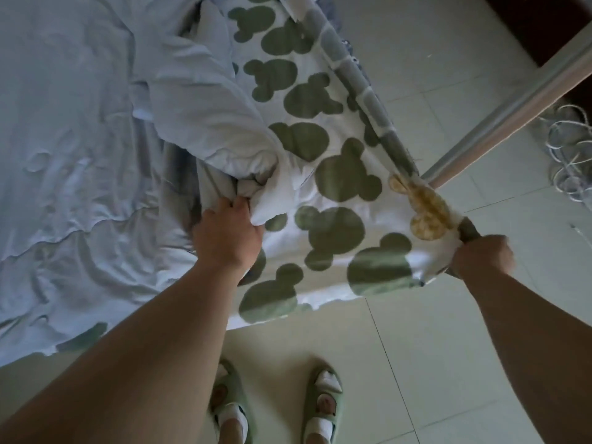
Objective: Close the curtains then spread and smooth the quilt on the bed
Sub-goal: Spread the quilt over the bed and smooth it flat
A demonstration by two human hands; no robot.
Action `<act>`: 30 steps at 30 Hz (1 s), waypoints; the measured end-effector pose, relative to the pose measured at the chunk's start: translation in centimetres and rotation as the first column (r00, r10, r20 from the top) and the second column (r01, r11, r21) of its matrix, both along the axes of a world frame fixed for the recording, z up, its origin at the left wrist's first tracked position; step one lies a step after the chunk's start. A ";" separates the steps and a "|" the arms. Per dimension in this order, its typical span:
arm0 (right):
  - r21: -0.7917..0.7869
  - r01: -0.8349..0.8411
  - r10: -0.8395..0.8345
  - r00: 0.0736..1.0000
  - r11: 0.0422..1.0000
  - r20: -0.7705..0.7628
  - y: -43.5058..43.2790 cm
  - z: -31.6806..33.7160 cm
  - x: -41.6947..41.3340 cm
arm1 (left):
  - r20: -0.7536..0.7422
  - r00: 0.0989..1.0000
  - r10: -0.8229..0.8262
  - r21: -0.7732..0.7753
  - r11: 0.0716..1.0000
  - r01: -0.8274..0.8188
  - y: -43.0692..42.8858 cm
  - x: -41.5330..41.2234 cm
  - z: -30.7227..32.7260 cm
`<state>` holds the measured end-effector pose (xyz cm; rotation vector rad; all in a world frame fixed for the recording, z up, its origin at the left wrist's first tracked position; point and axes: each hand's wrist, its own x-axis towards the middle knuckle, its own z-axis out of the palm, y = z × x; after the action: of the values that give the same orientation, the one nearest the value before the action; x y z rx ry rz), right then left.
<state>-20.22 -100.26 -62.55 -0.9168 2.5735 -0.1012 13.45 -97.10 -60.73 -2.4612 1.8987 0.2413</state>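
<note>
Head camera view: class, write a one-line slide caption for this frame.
Standing at the bed's corner, a person grips the bunched quilt with the left hand and its mouse-patterned corner with the right hand.

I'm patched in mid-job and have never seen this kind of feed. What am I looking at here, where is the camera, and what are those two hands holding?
There is no machine here. The single picture comes from a wide-angle camera worn on a person's head, looking down, so the two bare arms reaching in from the bottom are that person's own. Below them you see their feet in green sandals on a pale tiled floor.

The big surface is a bed covered in wrinkled pale fabric. Over its near corner lies the quilt, white with green mouse-head shapes and one yellow one.

The left hand has a closed grip on a bunched fold of the quilt. The right hand has a closed grip on the quilt's corner edge, with the cloth stretched between them. The quilt is not yet flat. No curtains are in view.
</note>
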 end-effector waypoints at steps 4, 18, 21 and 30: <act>-0.057 -0.370 0.340 0.897 0.927 -0.283 0.6 -0.4 1.4 | -0.153 0.985 -0.077 -0.012 0.997 0.076 -0.4 -2.9 0.3; -0.312 -0.188 0.363 0.405 0.931 0.839 -7.1 4.1 16.1 | -0.636 0.772 -0.007 0.028 0.999 0.032 -0.7 -8.0 1.0; -0.340 -0.466 0.577 0.660 0.817 0.481 -7.9 4.0 14.5 | -0.581 0.805 -0.117 0.005 0.989 0.147 -0.4 -8.6 0.1; -0.052 -0.761 0.690 0.613 0.647 -0.385 -6.0 2.5 8.9 | -0.018 0.998 -0.056 0.123 0.991 0.058 2.3 -0.2 -2.1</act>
<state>-11.33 -106.30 -60.09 -2.1762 2.2494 0.0239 13.28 -94.80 -62.79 -2.3289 1.8946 0.3641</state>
